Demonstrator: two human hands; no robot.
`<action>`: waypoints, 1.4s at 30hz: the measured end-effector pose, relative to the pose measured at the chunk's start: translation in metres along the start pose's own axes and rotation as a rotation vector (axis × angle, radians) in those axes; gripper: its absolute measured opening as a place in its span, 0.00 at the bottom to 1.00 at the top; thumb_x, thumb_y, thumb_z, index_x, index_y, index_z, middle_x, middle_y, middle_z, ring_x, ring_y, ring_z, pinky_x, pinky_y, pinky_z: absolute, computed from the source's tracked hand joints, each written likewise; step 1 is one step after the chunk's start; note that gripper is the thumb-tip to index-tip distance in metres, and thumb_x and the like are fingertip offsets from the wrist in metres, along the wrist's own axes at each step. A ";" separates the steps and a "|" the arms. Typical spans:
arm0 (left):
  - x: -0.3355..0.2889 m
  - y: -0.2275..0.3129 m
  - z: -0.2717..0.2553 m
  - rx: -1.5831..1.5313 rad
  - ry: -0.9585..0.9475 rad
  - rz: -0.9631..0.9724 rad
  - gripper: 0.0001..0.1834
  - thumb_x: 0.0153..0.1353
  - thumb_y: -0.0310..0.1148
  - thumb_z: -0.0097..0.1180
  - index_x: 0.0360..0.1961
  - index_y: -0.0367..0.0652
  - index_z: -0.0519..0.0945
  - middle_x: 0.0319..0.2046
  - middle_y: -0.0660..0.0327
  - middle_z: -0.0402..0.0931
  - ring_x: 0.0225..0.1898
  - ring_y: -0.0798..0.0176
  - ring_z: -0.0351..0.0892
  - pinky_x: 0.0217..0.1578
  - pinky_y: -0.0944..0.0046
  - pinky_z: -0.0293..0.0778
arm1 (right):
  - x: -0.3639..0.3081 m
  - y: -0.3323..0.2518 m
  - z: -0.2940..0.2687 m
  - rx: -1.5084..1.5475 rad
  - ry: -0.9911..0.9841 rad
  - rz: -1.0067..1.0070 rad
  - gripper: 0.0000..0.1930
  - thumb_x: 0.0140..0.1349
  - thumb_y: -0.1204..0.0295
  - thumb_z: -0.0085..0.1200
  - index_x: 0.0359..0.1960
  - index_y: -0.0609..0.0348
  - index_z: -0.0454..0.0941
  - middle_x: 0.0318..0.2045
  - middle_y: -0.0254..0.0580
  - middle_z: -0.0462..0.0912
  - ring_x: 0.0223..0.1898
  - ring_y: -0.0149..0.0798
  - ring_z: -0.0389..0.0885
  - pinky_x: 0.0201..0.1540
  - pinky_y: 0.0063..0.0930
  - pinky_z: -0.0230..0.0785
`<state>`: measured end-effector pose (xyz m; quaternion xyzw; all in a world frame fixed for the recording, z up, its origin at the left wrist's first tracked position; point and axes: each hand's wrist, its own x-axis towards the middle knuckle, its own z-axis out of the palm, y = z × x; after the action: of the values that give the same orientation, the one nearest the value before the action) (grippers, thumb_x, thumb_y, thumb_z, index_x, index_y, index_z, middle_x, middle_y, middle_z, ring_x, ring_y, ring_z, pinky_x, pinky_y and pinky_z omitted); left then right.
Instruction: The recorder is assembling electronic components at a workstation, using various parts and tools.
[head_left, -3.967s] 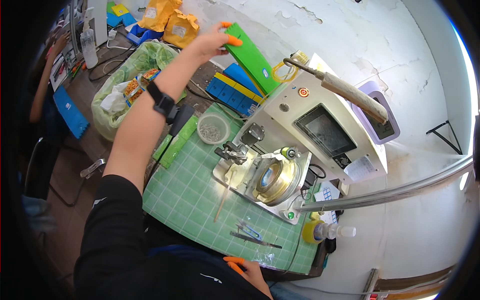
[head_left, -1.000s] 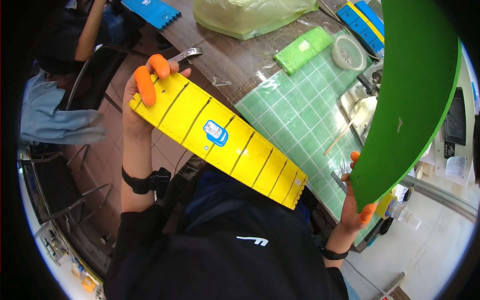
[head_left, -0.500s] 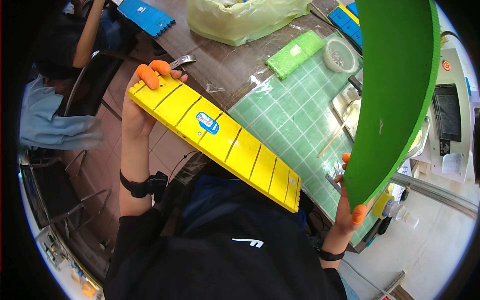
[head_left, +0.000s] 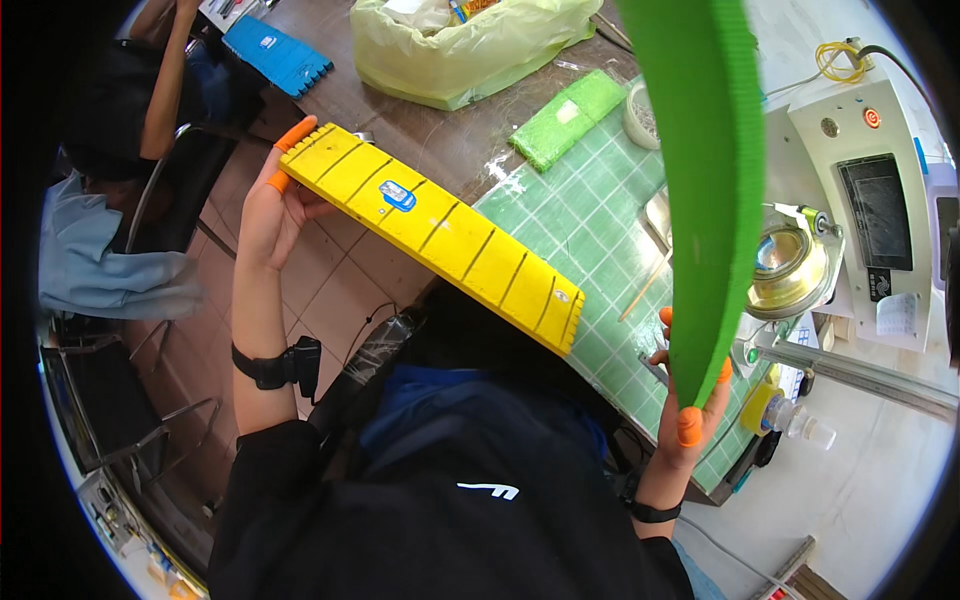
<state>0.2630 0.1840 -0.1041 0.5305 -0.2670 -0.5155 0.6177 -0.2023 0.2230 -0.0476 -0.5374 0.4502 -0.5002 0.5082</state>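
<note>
strip (head_left: 430, 240) in left hand (head_left: 270, 222) is yellow; right hand (head_left: 688, 412) holds green strip (head_left: 708, 200).

The yellow board (head_left: 432, 232), crossed by dark lines, slants down rightward in mid-air. The bowed green board (head_left: 713, 190) is held on end to its right.

A passage opened above the gridded green mat (head_left: 545, 215) between the yellow board (head_left: 438, 242), gripped at one end by the left hand (head_left: 268, 222), and the curved green board (head_left: 708, 190) raised in the right hand (head_left: 684, 428), with only a thin stick (head_left: 643, 290) lying low there. The green board blocked the direct way to the pale machine (head_left: 852, 142), a metal rail (head_left: 860, 380) barred the right, and a green packet (head_left: 566, 120) bounded the far side
</note>
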 end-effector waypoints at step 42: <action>-0.056 0.015 0.100 1.013 -1.044 0.022 0.12 0.50 0.27 0.69 0.36 0.34 0.84 0.31 0.50 0.84 0.35 0.52 0.87 0.39 0.60 0.79 | -0.029 -0.059 -0.062 -0.491 -0.331 -0.144 0.12 0.58 0.70 0.68 0.42 0.58 0.84 0.37 0.42 0.86 0.38 0.45 0.85 0.39 0.32 0.77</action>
<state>0.1623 0.1958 -0.0484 0.4335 -0.7383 -0.5082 0.0935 -0.2683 0.2504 0.0081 -0.7490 0.4295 -0.3165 0.3929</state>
